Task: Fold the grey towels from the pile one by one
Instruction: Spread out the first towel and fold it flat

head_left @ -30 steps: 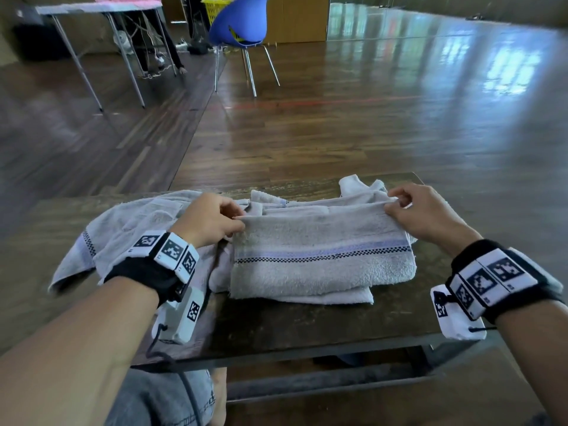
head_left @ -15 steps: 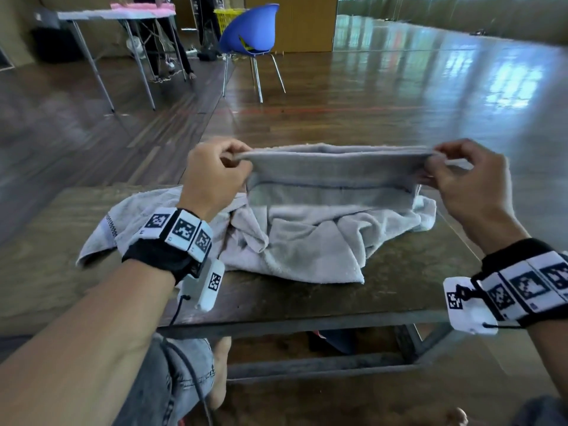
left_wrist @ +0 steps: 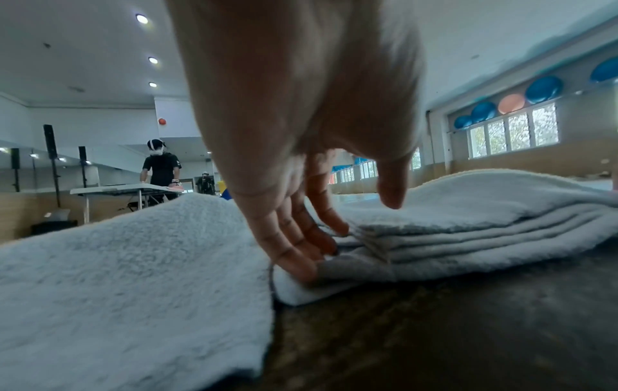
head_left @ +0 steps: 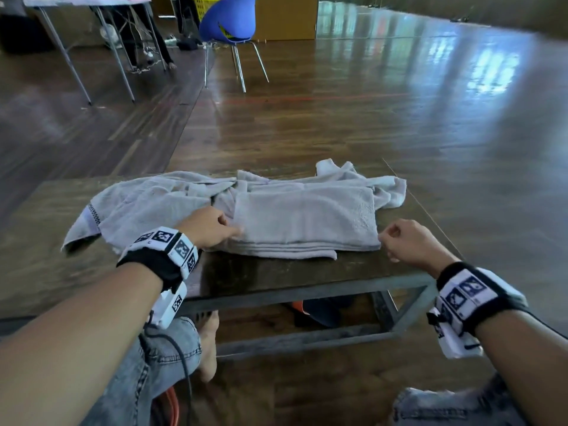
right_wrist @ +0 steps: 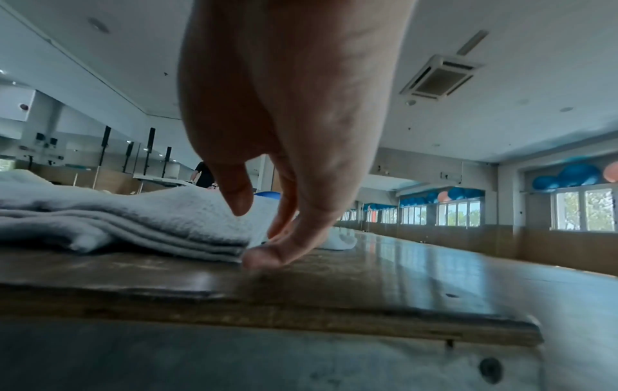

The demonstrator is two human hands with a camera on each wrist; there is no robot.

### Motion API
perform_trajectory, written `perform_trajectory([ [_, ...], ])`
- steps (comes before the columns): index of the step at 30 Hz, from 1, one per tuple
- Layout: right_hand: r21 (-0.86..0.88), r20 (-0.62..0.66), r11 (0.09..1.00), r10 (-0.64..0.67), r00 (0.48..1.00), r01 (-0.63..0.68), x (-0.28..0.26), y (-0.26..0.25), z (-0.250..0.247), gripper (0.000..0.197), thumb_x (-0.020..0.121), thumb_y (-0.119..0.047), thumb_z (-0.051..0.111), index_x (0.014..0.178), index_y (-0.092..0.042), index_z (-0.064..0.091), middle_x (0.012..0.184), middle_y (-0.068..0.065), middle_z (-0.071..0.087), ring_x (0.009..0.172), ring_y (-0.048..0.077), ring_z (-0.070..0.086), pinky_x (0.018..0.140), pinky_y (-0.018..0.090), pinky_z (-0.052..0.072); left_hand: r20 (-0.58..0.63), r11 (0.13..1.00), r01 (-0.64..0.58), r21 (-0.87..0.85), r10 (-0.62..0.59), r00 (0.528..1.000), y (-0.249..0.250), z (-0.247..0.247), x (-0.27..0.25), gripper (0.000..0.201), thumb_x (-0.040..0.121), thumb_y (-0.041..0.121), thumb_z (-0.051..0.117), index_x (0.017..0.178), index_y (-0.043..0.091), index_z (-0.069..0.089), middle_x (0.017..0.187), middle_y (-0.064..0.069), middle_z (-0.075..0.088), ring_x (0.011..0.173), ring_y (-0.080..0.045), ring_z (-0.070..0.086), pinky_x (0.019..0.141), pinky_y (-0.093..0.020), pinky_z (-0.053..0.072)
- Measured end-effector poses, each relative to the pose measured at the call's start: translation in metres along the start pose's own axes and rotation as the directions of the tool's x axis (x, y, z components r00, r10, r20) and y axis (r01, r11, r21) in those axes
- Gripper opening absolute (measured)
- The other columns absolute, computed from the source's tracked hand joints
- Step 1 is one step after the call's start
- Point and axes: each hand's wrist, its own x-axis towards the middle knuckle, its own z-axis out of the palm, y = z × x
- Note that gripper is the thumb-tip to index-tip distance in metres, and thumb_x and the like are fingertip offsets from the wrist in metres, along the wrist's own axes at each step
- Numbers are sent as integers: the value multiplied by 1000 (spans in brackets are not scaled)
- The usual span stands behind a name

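Observation:
A folded grey towel (head_left: 304, 219) lies flat in several layers on the low wooden table (head_left: 276, 272), near its front edge. My left hand (head_left: 227, 229) touches the towel's near left corner with straight fingers (left_wrist: 301, 251), thumb lifted off the cloth. My right hand (head_left: 388, 238) is at the near right corner, loosely curled, and one fingertip (right_wrist: 264, 256) touches the tabletop beside the towel's edge (right_wrist: 200, 246). It holds nothing. The loose grey towels of the pile (head_left: 147, 204) lie rumpled behind and to the left of the folded one.
The table's front edge (head_left: 307, 290) runs just below my hands, with my knees (head_left: 159, 364) under it. A blue chair (head_left: 229, 23) and a folding table (head_left: 76, 4) stand far back on the wooden floor. Another person (left_wrist: 160, 169) stands at that table.
Half a second ago both hands held the towel's doubled edge up in the air. Now the towel lies folded over on the table and both hands have let go at its near corners.

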Motion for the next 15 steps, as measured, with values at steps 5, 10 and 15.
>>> perform_trajectory([
  [5,-25,-64,998,57,996,-58,-3,-9,15,42,93,-41,68,63,-13,58,70,6,65,72,19,59,63,30,39,-36,999,-28,43,29,999,11,8,-4,53,90,37,70,56,12,38,62,-13,39,57,-24,43,60,-33,32],
  [10,22,-107,997,79,991,-77,-4,-15,13,24,90,-31,74,75,-15,65,87,10,69,80,26,66,78,36,54,-67,999,-31,30,33,997,9,6,-2,49,89,33,72,56,12,42,61,-14,43,57,-24,45,59,-33,36],
  [15,3,-113,994,109,988,-109,0,-19,0,30,89,-21,69,64,-7,63,67,11,68,62,26,66,73,42,62,-118,999,-22,-35,18,993,11,-6,-4,55,85,20,70,44,14,34,44,-4,36,46,-21,36,56,-33,33],
])
